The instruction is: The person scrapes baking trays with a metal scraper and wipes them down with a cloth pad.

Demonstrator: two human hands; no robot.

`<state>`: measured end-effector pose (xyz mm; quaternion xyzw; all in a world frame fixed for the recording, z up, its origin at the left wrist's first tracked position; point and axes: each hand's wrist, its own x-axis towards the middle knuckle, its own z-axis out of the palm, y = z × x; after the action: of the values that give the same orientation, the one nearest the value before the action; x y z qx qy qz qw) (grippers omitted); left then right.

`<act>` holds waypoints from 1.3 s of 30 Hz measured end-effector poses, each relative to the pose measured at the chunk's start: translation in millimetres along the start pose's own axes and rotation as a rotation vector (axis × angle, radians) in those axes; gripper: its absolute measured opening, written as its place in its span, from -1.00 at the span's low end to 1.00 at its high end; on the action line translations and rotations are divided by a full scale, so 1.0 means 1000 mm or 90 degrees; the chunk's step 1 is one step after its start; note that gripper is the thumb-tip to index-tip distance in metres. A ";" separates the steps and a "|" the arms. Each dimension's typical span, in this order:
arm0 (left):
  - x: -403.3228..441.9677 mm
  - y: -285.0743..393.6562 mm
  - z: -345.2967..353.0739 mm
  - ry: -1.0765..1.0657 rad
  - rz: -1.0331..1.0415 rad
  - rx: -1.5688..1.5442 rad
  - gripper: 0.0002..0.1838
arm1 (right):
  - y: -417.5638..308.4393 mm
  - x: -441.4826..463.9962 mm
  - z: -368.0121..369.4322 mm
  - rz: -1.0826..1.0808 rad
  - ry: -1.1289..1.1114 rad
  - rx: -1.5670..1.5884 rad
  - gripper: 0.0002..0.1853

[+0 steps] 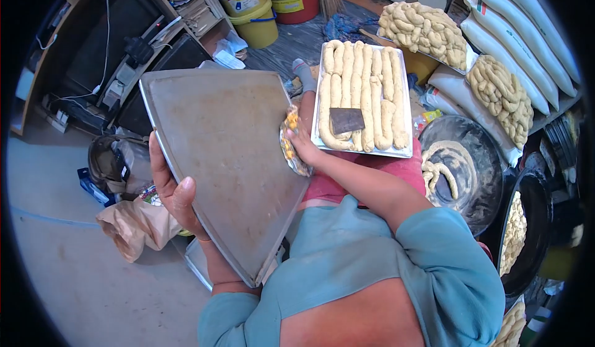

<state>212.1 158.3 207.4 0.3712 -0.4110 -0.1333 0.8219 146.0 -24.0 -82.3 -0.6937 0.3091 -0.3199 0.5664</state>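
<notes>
A large, worn metal baking tray (223, 155) is tilted across my lap. My left hand (175, 192) is closed on its left edge, thumb on the inner face and the other fingers behind. At the tray's right side, my right hand (302, 145) grips a crumpled plastic wrapper (290, 156) with orange and yellow print, which is against the tray. Just beyond that hand, a second tray (407, 102) bears rows of long dough ropes (365, 93). A dark flat scraper (347, 120) lies on the dough.
To the right stand a black basin (480, 189) holding dough, and piles of twisted dough (424, 31) near stacked white sacks (514, 43). Buckets (255, 24) and a shelf (198, 6) are at the back. A brown paper bag (139, 226) sits left.
</notes>
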 end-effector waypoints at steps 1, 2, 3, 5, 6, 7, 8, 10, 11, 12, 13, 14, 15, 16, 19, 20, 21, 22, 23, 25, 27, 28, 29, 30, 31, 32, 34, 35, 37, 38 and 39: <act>0.001 0.000 0.001 0.009 -0.008 -0.006 -0.17 | 0.005 -0.013 0.001 0.052 -0.013 -0.001 0.04; 0.002 0.000 0.003 0.016 -0.015 -0.013 -0.17 | 0.009 -0.024 0.002 0.105 -0.025 -0.002 0.05; 0.003 0.000 0.005 0.024 -0.022 -0.019 -0.17 | -0.024 -0.039 -0.006 0.140 -0.044 0.060 0.06; 0.003 0.000 0.008 0.023 -0.027 -0.029 -0.17 | -0.015 -0.047 0.007 0.252 0.013 0.102 0.03; 0.003 0.000 0.010 0.023 -0.029 -0.033 -0.17 | -0.014 -0.051 0.013 0.307 0.041 0.125 0.02; 0.003 -0.001 0.010 0.016 -0.033 -0.034 -0.16 | -0.016 -0.056 0.016 0.302 0.096 0.123 -0.01; 0.003 -0.002 0.010 0.011 -0.036 -0.033 -0.16 | -0.014 -0.057 0.021 0.307 0.118 0.152 -0.02; 0.002 -0.001 0.011 0.006 -0.037 -0.026 -0.16 | -0.013 -0.058 0.031 0.320 0.158 0.213 -0.04; 0.002 -0.001 0.013 0.005 -0.038 -0.021 -0.17 | -0.012 -0.060 0.034 0.341 0.139 0.218 -0.07; 0.002 -0.001 0.014 0.003 -0.039 -0.017 -0.17 | -0.022 -0.063 0.033 0.362 0.120 0.223 -0.08; 0.003 -0.001 0.014 0.001 -0.043 -0.021 -0.16 | -0.048 -0.071 0.033 0.360 0.115 0.195 -0.07; 0.004 -0.001 0.015 -0.001 -0.047 -0.027 -0.16 | -0.069 -0.079 0.035 0.337 0.102 0.158 -0.06; 0.006 -0.001 0.017 -0.004 -0.051 -0.035 -0.16 | -0.089 -0.087 0.036 0.314 0.090 0.120 -0.04; 0.007 0.000 0.020 0.000 -0.069 -0.035 -0.16 | -0.107 -0.095 0.035 0.219 0.045 0.075 -0.06; 0.012 0.000 0.019 0.013 -0.099 -0.029 -0.14 | -0.165 -0.111 0.025 -0.115 -0.060 -0.022 -0.07; 0.013 -0.005 0.016 0.017 -0.092 -0.022 -0.13 | -0.180 -0.114 0.023 -0.235 -0.091 -0.047 -0.07; 0.013 -0.006 0.014 0.020 -0.085 -0.014 -0.13 | -0.193 -0.111 0.021 -0.291 -0.101 -0.072 -0.07; 0.013 -0.006 0.012 0.014 -0.085 -0.022 -0.13 | -0.205 -0.102 0.018 -0.347 -0.109 -0.097 -0.07; 0.013 -0.004 0.011 0.007 -0.085 -0.029 -0.13 | -0.211 -0.092 0.017 -0.403 -0.116 -0.121 -0.07; 0.011 -0.003 0.010 0.002 -0.080 -0.033 -0.14 | -0.204 -0.067 0.019 -0.393 -0.083 -0.122 -0.05; 0.009 -0.002 0.008 0.010 -0.068 -0.027 -0.15 | -0.186 -0.039 0.019 -0.348 -0.025 -0.061 -0.05; 0.007 -0.001 0.007 0.005 -0.053 -0.010 -0.15 | -0.170 -0.026 0.021 -0.307 0.016 0.002 -0.05; 0.005 0.000 0.007 0.002 -0.039 0.007 -0.15 | -0.151 -0.014 0.023 -0.264 0.055 0.064 -0.06; 0.003 0.001 0.006 -0.002 -0.023 0.021 -0.15 | -0.129 -0.003 0.022 -0.220 0.074 0.056 -0.06; 0.002 0.000 0.004 0.004 -0.019 0.021 -0.15 | -0.104 0.005 0.020 -0.176 0.093 0.047 -0.06; 0.001 -0.001 0.001 0.010 -0.015 0.022 -0.14 | -0.083 0.007 0.016 -0.113 0.096 0.043 -0.06; 0.002 -0.002 -0.001 0.021 -0.009 0.019 -0.14 | -0.052 0.007 0.010 -0.020 0.110 0.038 -0.04; 0.002 -0.002 -0.002 0.025 -0.009 0.017 -0.14 | -0.039 0.001 0.011 0.012 0.122 0.037 -0.03; 0.003 -0.002 -0.002 0.032 -0.009 0.014 -0.15 | -0.022 -0.010 0.020 0.101 0.140 0.022 -0.01; 0.005 -0.002 -0.003 0.034 -0.009 0.014 -0.15 | -0.016 -0.019 0.025 0.122 0.124 0.020 -0.01; 0.006 -0.002 -0.003 0.035 -0.009 0.014 -0.15 | -0.020 -0.031 0.030 0.144 0.109 0.018 0.00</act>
<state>217.8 155.3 208.6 0.3868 -0.3867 -0.1242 0.8279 152.4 20.9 -69.9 -0.6167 0.4279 -0.3164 0.5801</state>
